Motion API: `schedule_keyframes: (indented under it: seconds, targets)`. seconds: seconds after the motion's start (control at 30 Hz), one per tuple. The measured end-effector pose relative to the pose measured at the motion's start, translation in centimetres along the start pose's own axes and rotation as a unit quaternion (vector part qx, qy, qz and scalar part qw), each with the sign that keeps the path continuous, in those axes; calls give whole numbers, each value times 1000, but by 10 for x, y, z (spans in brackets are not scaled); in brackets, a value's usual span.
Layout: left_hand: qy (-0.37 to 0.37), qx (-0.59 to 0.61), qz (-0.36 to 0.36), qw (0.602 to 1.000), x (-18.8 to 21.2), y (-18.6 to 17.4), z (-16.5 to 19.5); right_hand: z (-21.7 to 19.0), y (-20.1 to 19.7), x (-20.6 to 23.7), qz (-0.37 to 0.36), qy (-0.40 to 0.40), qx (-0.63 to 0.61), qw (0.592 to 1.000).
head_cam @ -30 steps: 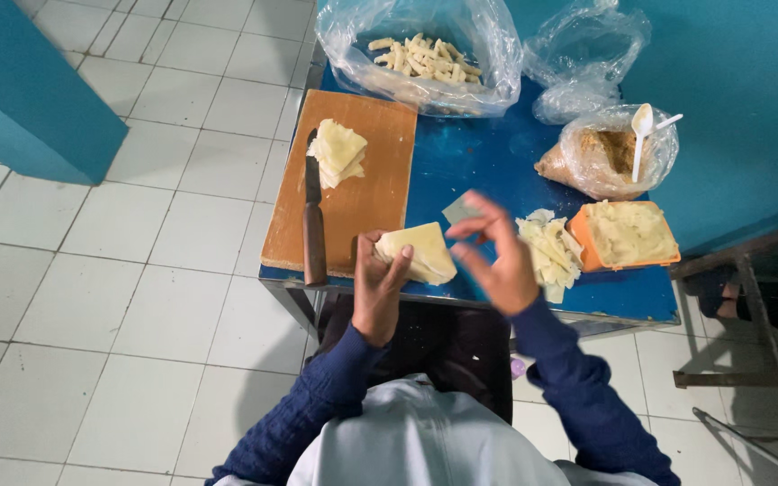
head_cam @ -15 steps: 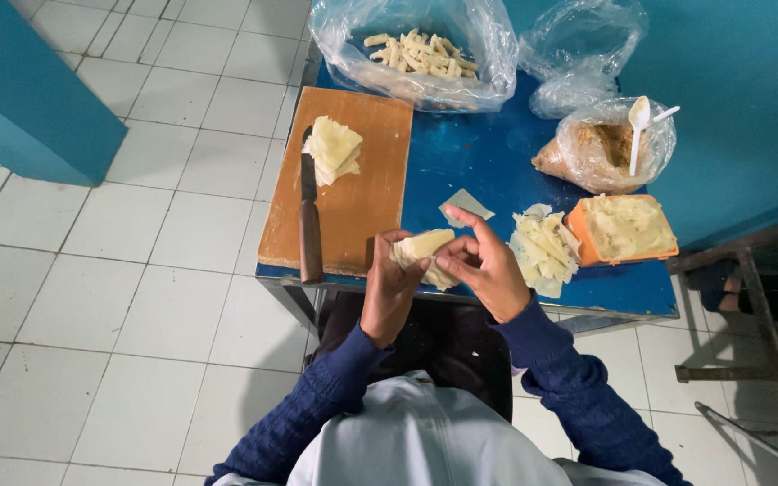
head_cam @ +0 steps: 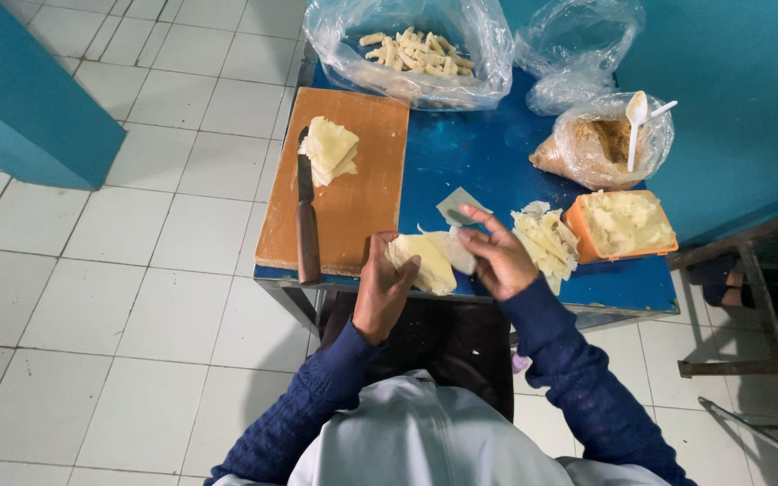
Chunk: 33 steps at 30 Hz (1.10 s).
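Both hands (head_cam: 443, 270) around pale dough sheet (head_cam: 425, 261)

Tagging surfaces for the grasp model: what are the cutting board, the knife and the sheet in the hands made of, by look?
Cutting board: wood, matte brown, probably. Knife: dark blade, dark brown handle; material unclear. Sheet: pale yellow, soft, likely dough wrapper.

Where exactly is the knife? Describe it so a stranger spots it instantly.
Find the blue table, then the wooden cutting board on its left side. The knife lies along the board's left edge, dark-handled, beside stacked pale sheets; it is the only long dark thing there.
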<state>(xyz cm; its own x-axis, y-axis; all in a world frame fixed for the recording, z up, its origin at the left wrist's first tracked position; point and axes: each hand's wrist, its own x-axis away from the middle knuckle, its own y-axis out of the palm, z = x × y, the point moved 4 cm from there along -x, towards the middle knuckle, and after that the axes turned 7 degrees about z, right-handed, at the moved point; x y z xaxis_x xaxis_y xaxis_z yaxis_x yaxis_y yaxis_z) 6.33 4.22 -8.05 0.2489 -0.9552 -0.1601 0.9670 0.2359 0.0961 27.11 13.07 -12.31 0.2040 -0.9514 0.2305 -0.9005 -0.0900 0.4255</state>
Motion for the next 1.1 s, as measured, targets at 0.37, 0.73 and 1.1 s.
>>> schedule_keyframes:
  seconds: [0.37, 0.73, 1.1]
  targets:
    - [-53, -31, -15, 998, 17, -5, -14, -51, 8, -43, 60, -398, 473, 784]
    - [22, -112, -9, 993, 18, -10, 7, -37, 22, 1, 11, -422, 597, 682]
    - [38, -107, 1, 994, 15, -18, 6, -39, 23, 8, -28, -409, 615, 673]
